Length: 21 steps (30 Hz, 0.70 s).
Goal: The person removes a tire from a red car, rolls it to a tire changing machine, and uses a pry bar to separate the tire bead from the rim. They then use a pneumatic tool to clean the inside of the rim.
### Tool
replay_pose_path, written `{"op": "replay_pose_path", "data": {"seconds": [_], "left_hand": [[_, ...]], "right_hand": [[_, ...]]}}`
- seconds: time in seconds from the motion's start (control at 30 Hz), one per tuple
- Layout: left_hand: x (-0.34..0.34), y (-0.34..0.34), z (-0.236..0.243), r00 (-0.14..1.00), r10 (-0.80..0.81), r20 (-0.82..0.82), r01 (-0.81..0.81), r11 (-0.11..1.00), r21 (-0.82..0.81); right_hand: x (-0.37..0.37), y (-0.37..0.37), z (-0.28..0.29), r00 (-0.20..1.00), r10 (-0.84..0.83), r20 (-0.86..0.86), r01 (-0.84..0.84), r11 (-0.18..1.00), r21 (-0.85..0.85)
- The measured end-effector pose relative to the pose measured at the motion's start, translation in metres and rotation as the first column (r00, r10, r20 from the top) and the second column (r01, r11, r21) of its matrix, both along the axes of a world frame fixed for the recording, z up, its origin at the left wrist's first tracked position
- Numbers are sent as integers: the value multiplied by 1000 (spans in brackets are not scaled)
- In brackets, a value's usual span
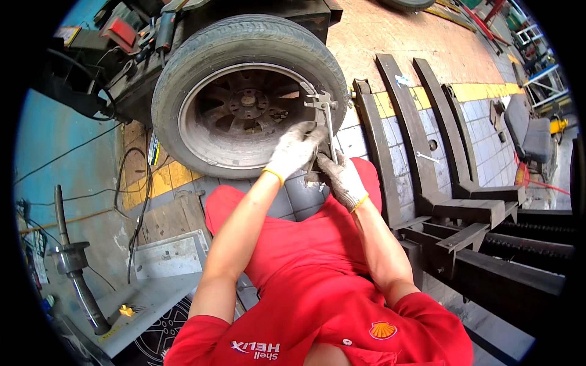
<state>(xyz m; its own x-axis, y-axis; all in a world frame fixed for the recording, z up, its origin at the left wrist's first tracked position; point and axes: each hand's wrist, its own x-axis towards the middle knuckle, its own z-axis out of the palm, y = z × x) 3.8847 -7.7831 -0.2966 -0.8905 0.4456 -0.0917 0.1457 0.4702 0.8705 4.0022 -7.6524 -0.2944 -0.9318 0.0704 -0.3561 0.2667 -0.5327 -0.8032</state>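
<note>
A tyre on a metal wheel [249, 104] stands upright in front of me, its hollow inner side facing me. At the right edge of its rim is a metal bar tool with jaws [330, 116], resembling a caliper or a bar clamp; its exact kind is unclear. My left hand [296, 149], in a pale work glove with dirty fingertips, is closed around the tool's middle. Lower down, my gloved right hand [345, 181] closes on its lower end, where a dark part shows between the hands. The fingers partly hide the tool, and whether its jaws touch the rim cannot be made out.
Dark steel beams [410, 128] lie to the right, with a wrench [426, 157] on one. Machinery carrying tools [128, 55] stands behind the wheel at left. A black cable [146, 195] hangs left of my knee. A shaft with a collar [71, 258] stands at far left.
</note>
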Motion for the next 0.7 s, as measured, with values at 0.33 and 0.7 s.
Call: {"op": "replay_pose_path", "data": {"seconds": [0.33, 0.7], "left_hand": [[-7, 33, 2, 982, 14, 189, -21, 999, 34], [-14, 63, 1, 853, 47, 520, -267, 896, 356]], "right_hand": [[-20, 26, -7, 999, 52, -7, -52, 996, 71], [-22, 51, 6, 985, 164, -59, 74, -85, 994]]}}
